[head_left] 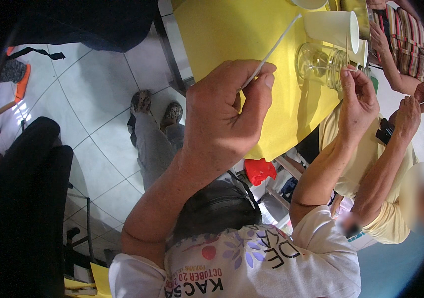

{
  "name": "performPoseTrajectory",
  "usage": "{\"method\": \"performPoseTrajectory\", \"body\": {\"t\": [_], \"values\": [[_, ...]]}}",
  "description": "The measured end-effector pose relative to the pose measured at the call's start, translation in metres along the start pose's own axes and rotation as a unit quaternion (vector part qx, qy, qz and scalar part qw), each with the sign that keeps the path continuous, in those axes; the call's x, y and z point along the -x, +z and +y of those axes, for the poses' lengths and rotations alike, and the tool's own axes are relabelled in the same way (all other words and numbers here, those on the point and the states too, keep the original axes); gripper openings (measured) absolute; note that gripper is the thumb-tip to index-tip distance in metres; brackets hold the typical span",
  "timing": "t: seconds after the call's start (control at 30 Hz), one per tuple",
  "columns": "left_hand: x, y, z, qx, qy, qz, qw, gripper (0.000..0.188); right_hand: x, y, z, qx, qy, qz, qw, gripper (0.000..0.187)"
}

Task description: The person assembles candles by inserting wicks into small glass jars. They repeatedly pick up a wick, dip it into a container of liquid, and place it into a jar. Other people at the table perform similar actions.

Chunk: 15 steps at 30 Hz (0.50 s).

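My left hand (pixel 227 116) is closed in a pinch, raised over the corner of the table. A thin white cord (pixel 277 41) sticks up from between its thumb and fingers, slanting toward the far right. To the right, my right hand (pixel 359 97) pinches a small, thin whitish piece (pixel 351 68) between thumb and fingertips; its kind is too small to make out. Beside those fingertips a clear glass jar (pixel 318 64) lies on its side on the yellow table cover (pixel 222 37). White paper cups, one of them a large cup (pixel 328 29), are just beyond the jar.
Close on my right sits a person in a yellow shirt (pixel 395 218), whose hands (pixel 413 107) hold a thin white strand. Another person in a striped top (pixel 405 42) is at the far right. A red cloth-like thing (pixel 260 171) shows below the table edge. Dark chairs (pixel 33 198) stand at left.
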<state>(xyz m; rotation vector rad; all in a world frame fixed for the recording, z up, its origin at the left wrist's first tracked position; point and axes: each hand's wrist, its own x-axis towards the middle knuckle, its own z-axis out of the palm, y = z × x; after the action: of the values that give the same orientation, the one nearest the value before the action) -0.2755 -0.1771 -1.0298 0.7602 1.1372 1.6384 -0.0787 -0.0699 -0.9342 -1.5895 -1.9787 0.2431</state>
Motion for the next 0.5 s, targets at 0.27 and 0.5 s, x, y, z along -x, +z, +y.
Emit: {"method": "performPoseTrajectory", "body": {"t": [0.27,0.5], "values": [[-0.008,0.024,0.027,-0.001,-0.053,-0.016,0.998,0.016,-0.022,-0.023,0.003,-0.002,0.007,0.002,1.000,0.014],[-0.011,0.065,0.066,-0.022,-0.050,-0.012,0.998,0.016,-0.047,-0.066,-0.001,-0.002,0.008,-0.006,1.000,0.015]]}}
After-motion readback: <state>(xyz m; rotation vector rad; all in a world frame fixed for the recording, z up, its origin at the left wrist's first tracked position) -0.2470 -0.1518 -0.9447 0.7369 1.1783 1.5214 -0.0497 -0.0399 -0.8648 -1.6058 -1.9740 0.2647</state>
